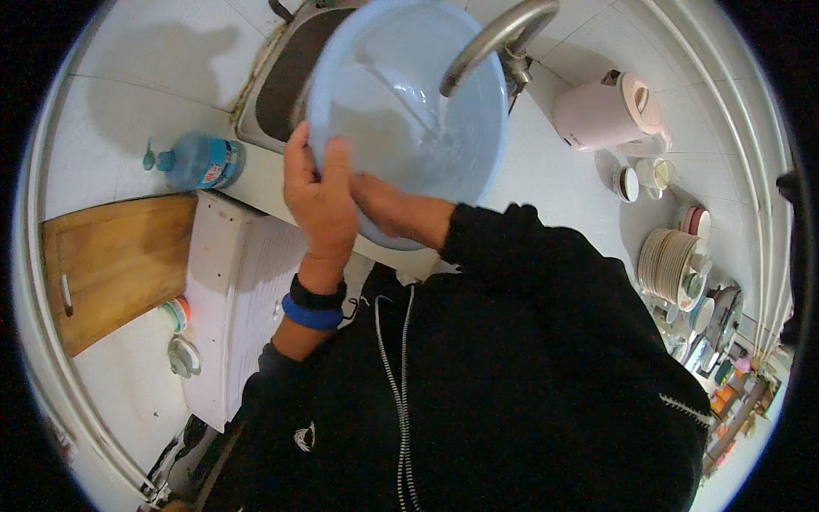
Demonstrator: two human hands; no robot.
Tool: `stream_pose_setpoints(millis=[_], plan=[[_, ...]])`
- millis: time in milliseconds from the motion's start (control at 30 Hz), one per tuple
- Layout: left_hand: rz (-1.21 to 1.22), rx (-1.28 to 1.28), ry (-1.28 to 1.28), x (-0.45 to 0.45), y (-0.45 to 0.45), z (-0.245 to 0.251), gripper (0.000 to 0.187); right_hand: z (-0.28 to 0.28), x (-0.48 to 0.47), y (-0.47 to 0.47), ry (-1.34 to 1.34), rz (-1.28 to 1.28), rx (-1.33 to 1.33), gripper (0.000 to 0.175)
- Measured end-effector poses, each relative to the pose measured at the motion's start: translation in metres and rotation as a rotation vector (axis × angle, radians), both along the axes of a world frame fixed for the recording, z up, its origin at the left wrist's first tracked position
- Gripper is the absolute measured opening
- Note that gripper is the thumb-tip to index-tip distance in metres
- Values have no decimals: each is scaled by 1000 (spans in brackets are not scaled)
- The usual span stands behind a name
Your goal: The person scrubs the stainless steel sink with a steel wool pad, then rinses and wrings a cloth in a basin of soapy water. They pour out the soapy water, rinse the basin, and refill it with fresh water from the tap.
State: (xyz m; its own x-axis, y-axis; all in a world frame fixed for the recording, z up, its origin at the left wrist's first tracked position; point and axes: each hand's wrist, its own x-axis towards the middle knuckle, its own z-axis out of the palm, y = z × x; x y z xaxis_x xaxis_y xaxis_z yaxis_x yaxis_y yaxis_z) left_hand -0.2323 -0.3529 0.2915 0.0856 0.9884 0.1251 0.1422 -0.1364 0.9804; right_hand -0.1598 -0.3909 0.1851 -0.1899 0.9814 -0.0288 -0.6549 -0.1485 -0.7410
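A light-blue plastic basin sits tilted over the steel sink, with water in it. From the curved metal faucet a thin stream of water runs into the basin. My left hand, with a black band and a blue band at the wrist, grips the basin's left rim, thumb on the inner side and fingers outside. My right hand reaches across the near rim, close against the left hand. Its fingers are mostly hidden behind the left hand, so its hold cannot be made out.
The sink's edge shows left of the basin. A blue pump bottle stands on the left counter near a wooden panel. On the right are a pink electric kettle, a lidded jar, a glass mug and stacked plates.
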Motion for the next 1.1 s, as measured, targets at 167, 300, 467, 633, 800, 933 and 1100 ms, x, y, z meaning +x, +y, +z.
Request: stream_pose_setpoints(millis=[167,300,467,633,800,933,1100], plan=[[123,-54,32,-11,19,4,36,9,22,-7,-718,200,-46,47],[-49,-97,-54,-27,34,7,38,-33,140,-36,-1897,563,204,41],[-225,-90,-97,-25,46,5,37,-54,260,1,-2678,151,786,48],[-108,-164,-181,-10,46,-4,36,-49,170,-56,-2044,243,153,53],[-66,-214,-192,4,38,-13,36,-23,42,-20,-1052,378,-169,52],[-40,-186,-153,0,32,-9,36,-7,9,17,-430,-87,-103,58],[-155,-248,-72,-22,58,-2,39,-6,114,-55,-1595,612,81,49]])
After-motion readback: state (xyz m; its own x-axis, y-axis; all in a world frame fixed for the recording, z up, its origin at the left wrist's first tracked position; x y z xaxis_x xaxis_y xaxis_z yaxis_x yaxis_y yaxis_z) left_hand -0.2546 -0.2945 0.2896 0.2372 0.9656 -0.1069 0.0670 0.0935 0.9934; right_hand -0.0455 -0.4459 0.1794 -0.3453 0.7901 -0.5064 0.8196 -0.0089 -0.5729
